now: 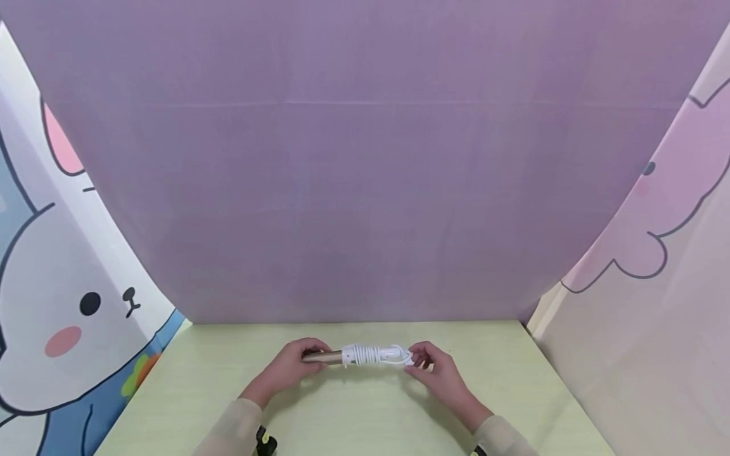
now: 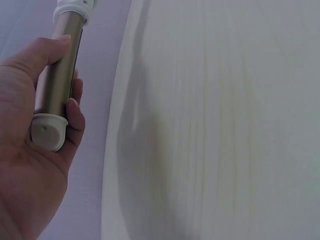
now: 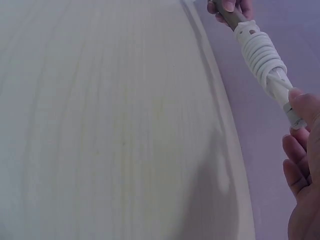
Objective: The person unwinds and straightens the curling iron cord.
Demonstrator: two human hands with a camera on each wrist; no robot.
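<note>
A hair iron with a gold-brown barrel (image 1: 322,358) and a white handle is held level above the table between both hands. My left hand (image 1: 291,365) grips the barrel, thumb on one side and fingers curled round the other; the barrel's white end cap (image 2: 49,132) lies by the palm. White power cord (image 3: 262,56) is wound in several tight coils round the handle. At the handle's far end, my right hand (image 1: 442,373) pinches a strand of this cord between thumb and fingers. The right wrist view shows the thumb (image 3: 305,106) on it, with the other fingers loosely bent below.
A pale wood-grain table (image 1: 365,424) lies beneath the hands, with their shadows on it. Behind it hangs a plain purple cloth (image 1: 365,190). Cartoon-printed panels (image 1: 63,285) stand on the left and right. Black straps (image 1: 265,441) show at the wrists.
</note>
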